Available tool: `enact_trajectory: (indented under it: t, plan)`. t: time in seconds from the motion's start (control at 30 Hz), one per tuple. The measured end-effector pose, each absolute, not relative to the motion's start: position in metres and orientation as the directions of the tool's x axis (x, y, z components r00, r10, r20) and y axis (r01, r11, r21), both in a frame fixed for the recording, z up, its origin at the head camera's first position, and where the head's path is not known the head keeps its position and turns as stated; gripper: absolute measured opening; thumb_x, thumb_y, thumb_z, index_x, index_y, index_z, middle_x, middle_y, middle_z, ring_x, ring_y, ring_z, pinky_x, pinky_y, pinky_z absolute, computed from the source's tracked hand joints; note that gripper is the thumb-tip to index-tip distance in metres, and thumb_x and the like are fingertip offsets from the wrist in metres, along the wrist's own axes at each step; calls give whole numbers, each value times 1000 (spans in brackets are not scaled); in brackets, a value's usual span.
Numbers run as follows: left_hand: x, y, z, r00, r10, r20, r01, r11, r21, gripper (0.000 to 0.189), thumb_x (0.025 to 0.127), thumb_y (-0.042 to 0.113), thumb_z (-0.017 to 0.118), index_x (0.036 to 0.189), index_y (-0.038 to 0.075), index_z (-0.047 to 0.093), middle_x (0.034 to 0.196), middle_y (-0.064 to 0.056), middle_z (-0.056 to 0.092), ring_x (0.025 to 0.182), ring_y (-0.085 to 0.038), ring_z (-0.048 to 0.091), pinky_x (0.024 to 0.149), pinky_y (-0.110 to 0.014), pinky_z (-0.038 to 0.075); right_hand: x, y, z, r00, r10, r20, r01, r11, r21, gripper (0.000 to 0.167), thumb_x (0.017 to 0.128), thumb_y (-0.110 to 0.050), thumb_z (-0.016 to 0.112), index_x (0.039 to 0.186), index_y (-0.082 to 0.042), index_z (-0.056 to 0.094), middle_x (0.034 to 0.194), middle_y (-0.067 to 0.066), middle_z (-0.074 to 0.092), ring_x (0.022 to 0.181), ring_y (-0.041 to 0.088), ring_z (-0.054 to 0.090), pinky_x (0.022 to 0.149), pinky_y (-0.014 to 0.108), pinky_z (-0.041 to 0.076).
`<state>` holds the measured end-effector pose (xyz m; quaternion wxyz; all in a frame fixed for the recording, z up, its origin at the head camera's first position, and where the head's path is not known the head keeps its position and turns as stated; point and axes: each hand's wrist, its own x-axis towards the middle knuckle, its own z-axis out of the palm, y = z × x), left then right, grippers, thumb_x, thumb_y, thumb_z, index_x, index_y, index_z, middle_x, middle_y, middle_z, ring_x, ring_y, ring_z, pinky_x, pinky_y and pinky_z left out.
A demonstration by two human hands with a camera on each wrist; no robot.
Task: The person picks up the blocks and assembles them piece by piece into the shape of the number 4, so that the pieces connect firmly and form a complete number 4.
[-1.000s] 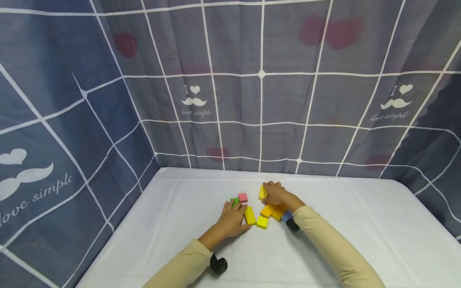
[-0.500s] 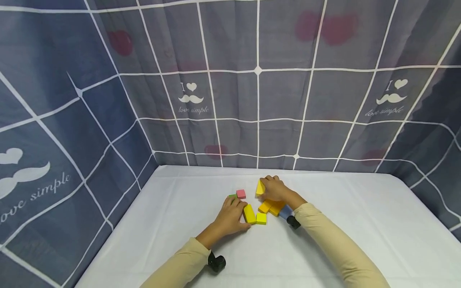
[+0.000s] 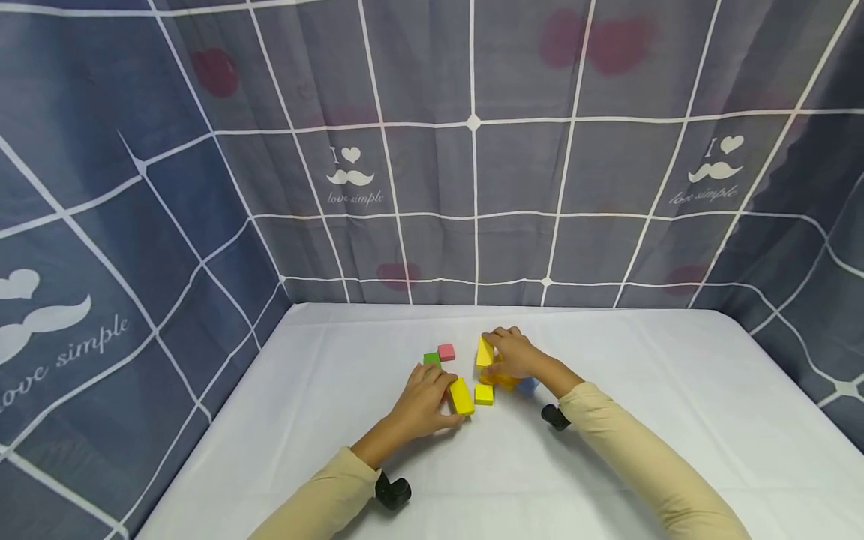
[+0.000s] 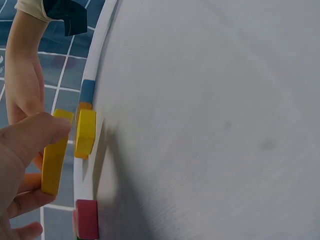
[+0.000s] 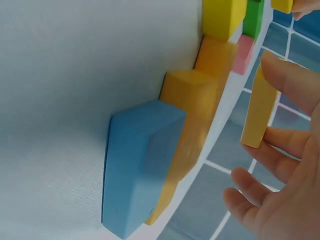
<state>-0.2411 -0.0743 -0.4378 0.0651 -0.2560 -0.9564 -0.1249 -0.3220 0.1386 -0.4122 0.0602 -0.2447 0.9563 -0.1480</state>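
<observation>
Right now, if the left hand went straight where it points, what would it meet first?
The left hand would probably meet the green block first; height is unclear, so it might pass above.

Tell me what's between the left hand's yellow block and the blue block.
In the head view, a smaller yellow block, then orange blocks, separate the held yellow block from the blue block.

"I", "love simple" on curtain (image 3: 432, 172)
</observation>
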Motion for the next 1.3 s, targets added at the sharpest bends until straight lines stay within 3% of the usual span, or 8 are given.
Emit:
enact_trajectory:
  t: [0.73, 1.03, 1.3]
  plan:
    - [-199, -75, -434, -791, 558, 251, 606, 771, 193, 62, 70, 47, 73, 118, 13, 56, 115, -2, 56, 125, -27, 38, 108, -49, 24, -268, 144, -407, -801, -592, 90, -590, 755, -285, 66, 73, -28, 75, 127, 0, 49, 120, 16, 54, 102, 33, 45, 85, 46, 41]
    - [-179, -71, -428, -782, 587, 212, 621, 764, 174, 63, 70, 49, 72, 120, 16, 55, 113, 2, 56, 123, -24, 38, 107, -44, 28, -247, 149, -401, -813, -582, 29, -563, 772, -294, 68, 73, -32, 75, 128, -2, 49, 126, 17, 51, 111, 35, 44, 91, 49, 40]
    - [-156, -69, -429, -754, 630, 186, 657, 732, 180, 62, 70, 49, 72, 119, 17, 55, 113, 5, 55, 124, -26, 39, 106, -47, 28, -221, 152, -404, -809, -587, 27, -561, 759, -329, 69, 72, -36, 75, 129, -4, 50, 128, 15, 51, 111, 32, 42, 92, 47, 40]
